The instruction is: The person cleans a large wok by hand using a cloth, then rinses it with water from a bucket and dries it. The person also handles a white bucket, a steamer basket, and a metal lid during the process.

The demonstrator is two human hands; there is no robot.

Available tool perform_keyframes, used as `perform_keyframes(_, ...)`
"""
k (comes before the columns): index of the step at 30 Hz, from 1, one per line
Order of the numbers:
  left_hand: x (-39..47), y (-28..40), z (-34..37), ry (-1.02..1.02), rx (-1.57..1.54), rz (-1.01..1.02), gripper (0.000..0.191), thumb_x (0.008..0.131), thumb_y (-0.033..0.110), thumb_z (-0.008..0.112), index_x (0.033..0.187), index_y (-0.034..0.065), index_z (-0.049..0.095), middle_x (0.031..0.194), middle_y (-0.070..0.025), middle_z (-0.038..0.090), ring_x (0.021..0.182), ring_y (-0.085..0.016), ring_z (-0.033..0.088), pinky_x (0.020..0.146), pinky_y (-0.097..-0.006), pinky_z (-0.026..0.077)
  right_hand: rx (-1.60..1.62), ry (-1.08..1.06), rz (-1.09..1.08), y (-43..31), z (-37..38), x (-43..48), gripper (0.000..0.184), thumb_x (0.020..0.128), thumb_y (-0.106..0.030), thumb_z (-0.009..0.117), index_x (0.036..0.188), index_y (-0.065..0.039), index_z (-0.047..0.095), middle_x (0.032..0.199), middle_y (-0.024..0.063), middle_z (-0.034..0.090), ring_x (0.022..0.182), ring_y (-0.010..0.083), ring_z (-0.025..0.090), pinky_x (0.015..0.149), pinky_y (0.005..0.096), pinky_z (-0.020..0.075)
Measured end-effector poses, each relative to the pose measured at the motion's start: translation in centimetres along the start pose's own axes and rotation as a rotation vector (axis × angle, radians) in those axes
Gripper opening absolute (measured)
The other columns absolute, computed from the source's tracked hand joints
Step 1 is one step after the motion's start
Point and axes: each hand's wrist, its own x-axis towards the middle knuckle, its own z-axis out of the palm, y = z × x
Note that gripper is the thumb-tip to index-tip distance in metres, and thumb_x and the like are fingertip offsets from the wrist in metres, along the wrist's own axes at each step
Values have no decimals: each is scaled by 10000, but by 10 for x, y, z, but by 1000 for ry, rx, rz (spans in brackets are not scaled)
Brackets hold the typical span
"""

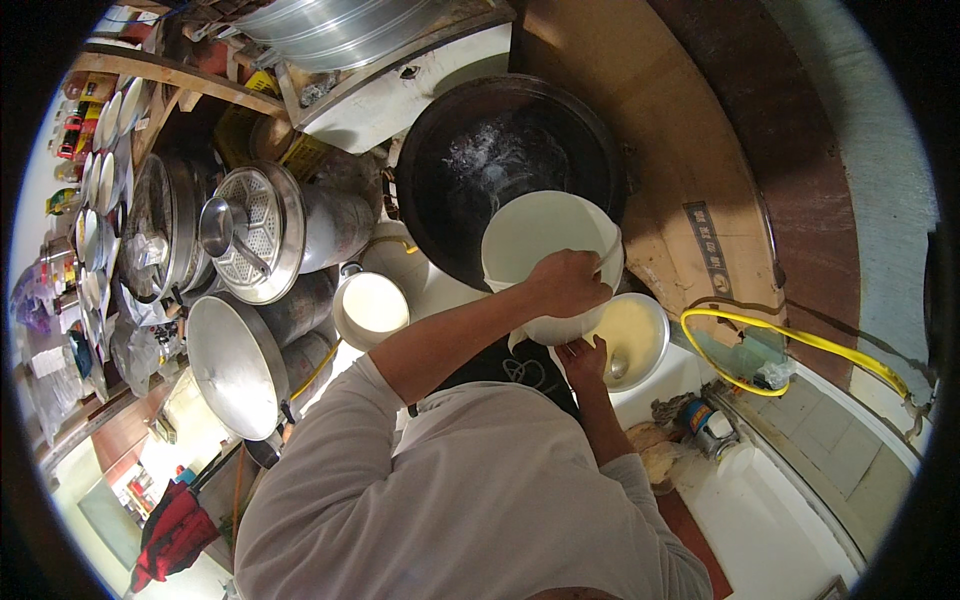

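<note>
A pale plastic bucket (544, 225) is tilted over the near edge of a large black wok (439, 195), where a cloudy white patch shows. My left hand (571, 286) is closed at the bucket's side near its rim, apparently on the handle. Under the bucket's near end, my right hand (585, 361) touches it with bent fingers. A white tub (660, 330) of yellowish liquid stands just right of my right hand, with a metal ladle (619, 366) in it. The bucket hides part of the tub and wok.
To the left are a pot of pale liquid (371, 311), a large metal pan (232, 367), and a perforated steamer tray (251, 214) with a ladle on it. Cardboard (675, 187) lines the right of the wok. A yellow hose (810, 334) loops at the right.
</note>
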Motion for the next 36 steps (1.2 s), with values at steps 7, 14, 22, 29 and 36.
perform_keyframes(7, -3, 4, -4, 23, -37, 8, 348, 765, 278, 587, 817, -57, 668, 807, -271, 678, 804, -422, 682, 762, -469, 548, -48, -79, -29, -3, 1, -22, 777, 916, -526, 411, 1388, 90, 379, 1369, 213, 461, 1214, 356, 478, 1069, 486, 390)
perform_keyframes(14, -3, 3, 1, 43, -16, 36, 351, 773, 291, 592, 800, -55, 648, 788, -266, 669, 789, -425, 676, 760, -476, 540, -81, -39, -65, -6, 3, -38, 759, 923, -508, 394, 1367, 107, 398, 1336, 235, 490, 1211, 368, 483, 1072, 491, 388)
perform_keyframes(22, -8, 7, 0, -15, -60, -11, 322, 797, 280, 590, 829, -41, 602, 763, -247, 647, 758, -429, 654, 721, -500, 524, -132, 9, -88, -10, 8, -56, 745, 938, -502, 373, 1351, 117, 420, 1317, 239, 500, 1203, 365, 496, 1067, 486, 410)
perform_keyframes(29, -11, 5, 2, 49, -35, 46, 335, 804, 292, 596, 832, -42, 605, 778, -255, 652, 763, -422, 659, 713, -503, 521, -122, 30, -93, -13, 12, -69, 729, 946, -508, 364, 1316, 113, 453, 1273, 230, 527, 1179, 359, 518, 1057, 489, 429)
perform_keyframes(36, -10, 3, 10, 59, -20, 58, 335, 805, 295, 593, 825, -39, 602, 786, -258, 651, 769, -430, 657, 723, -505, 525, -95, 49, -93, -12, 5, -69, 731, 942, -519, 397, 1286, 121, 471, 1246, 233, 537, 1158, 369, 534, 1039, 498, 445)
